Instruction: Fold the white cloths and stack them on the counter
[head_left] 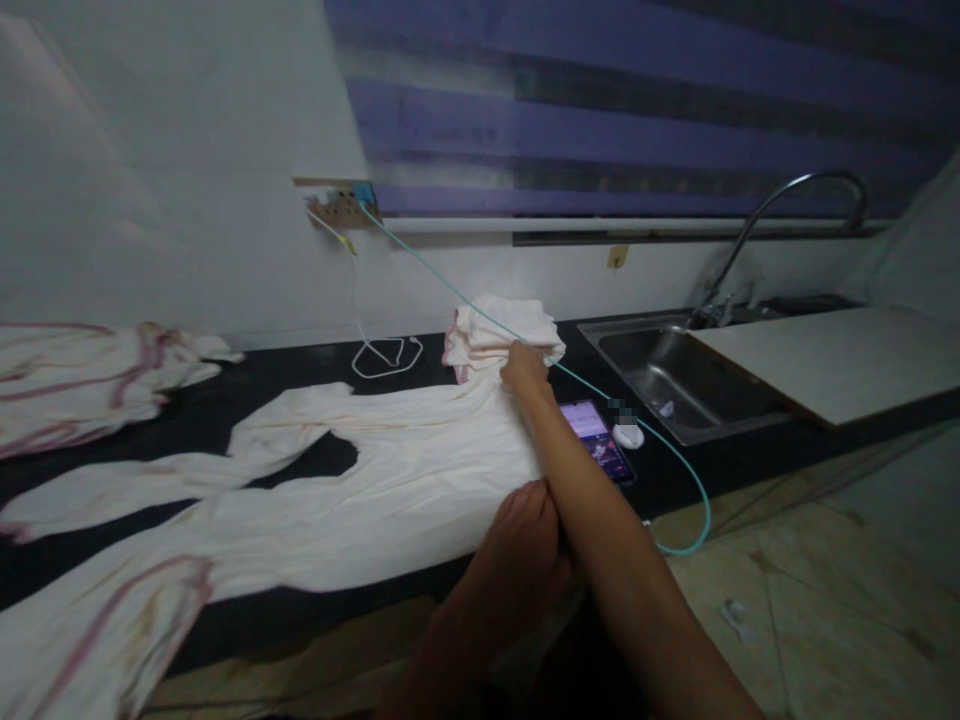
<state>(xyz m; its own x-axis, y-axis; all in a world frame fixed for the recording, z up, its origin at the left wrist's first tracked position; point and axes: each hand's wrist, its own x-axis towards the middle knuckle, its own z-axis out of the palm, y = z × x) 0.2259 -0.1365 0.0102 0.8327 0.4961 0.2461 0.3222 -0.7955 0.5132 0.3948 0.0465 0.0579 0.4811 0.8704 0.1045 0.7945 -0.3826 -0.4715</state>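
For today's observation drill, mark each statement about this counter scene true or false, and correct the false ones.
1. The right hand rests on the garment near the folded cloths. True.
2. The phone screen is dark. False: it is lit.
3. A sink lies right of the phone. True.
4. The counter is white. False: it is black.
5. The left hand holds the teal cable. False: it is at the garment's near edge.

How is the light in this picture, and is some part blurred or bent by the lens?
Head view: dim, soft indoor light with a blue cast on the blind; the cream garment looks pale against the black counter; the phone screen glows; edges bow outward from the wide lens; the right hand is slightly soft.
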